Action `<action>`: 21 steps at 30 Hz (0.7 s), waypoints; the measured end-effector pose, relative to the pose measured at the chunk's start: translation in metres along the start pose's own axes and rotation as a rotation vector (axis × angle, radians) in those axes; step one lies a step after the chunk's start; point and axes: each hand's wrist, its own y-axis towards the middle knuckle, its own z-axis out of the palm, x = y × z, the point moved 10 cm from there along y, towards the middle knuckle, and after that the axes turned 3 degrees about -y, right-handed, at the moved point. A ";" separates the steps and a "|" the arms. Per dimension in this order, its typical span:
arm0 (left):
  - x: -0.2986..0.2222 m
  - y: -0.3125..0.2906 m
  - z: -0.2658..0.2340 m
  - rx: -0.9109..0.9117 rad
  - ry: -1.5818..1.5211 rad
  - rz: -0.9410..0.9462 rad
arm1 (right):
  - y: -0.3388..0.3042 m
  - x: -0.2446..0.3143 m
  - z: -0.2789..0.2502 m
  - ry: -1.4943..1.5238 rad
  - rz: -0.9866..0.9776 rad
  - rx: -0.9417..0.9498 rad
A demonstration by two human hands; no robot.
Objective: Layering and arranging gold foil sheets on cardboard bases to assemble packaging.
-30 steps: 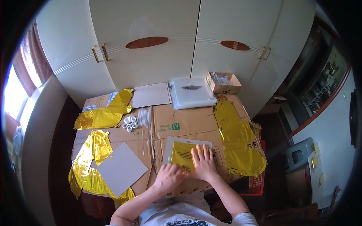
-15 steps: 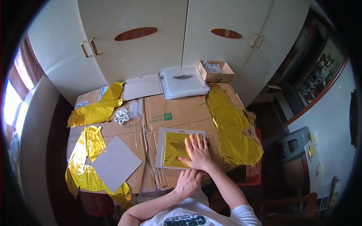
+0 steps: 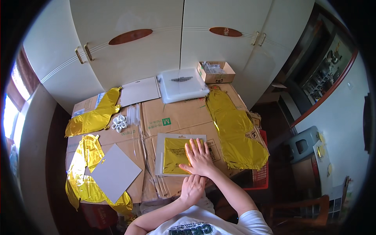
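A folded gold foil balloon lies against a grey backing card, seemingly inside a clear sleeve, at the near middle of the cardboard-covered table. My right hand presses flat on the gold foil's right side, fingers stretched and spread. Just below it, at the pack's lower edge, my left hand is closed with curled fingers, and what it pinches, if anything, is hidden. The left knuckles come close to my right wrist. Left of the pack, a loose grey card lies turned like a diamond on a crumpled gold foil balloon.
More flat gold foil balloons lie at the back left and right. Several white rings sit beside clear straws. At the back are grey cards, a stack of clear sleeves and a small open box.
The whole view has shifted slightly, so things appear a little further left. Both hands keep nearly the same place on the pack, the right flat and the left closed.
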 end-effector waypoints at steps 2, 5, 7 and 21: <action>-0.002 0.002 -0.002 0.006 -0.019 0.022 | -0.001 -0.001 -0.001 0.016 -0.004 -0.016; -0.003 0.000 -0.004 -0.010 -0.087 0.081 | -0.001 0.000 -0.003 -0.002 -0.005 -0.015; -0.004 -0.002 -0.007 -0.005 -0.150 0.125 | -0.001 0.002 -0.005 -0.016 -0.010 -0.007; 0.168 -0.153 -0.172 -0.560 -1.112 -0.537 | -0.026 0.020 -0.017 -0.010 -0.151 -0.046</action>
